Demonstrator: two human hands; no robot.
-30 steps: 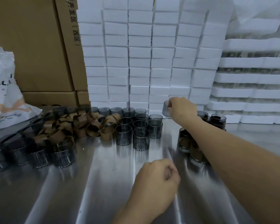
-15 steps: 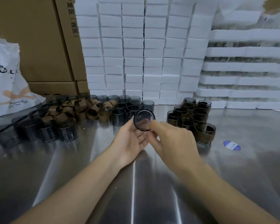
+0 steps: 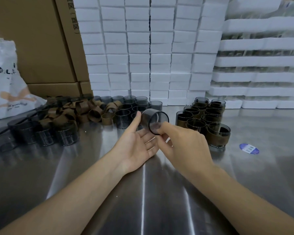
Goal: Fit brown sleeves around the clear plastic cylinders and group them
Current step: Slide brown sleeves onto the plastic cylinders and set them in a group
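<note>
Your left hand (image 3: 136, 146) lies palm up, fingers straight and close together, their tips tucked under your right hand's fingers. Its thumb stands up just beside the wall of the clear cylinder (image 3: 151, 118). Your right hand (image 3: 185, 146) is turned back-up, with index finger and thumb curled onto the cylinder's near rim, pinching it and holding it tipped on its side. Your bare left forearm (image 3: 75, 192) and right forearm (image 3: 236, 189) run in from the lower corners, converging toward the wrists.
</note>
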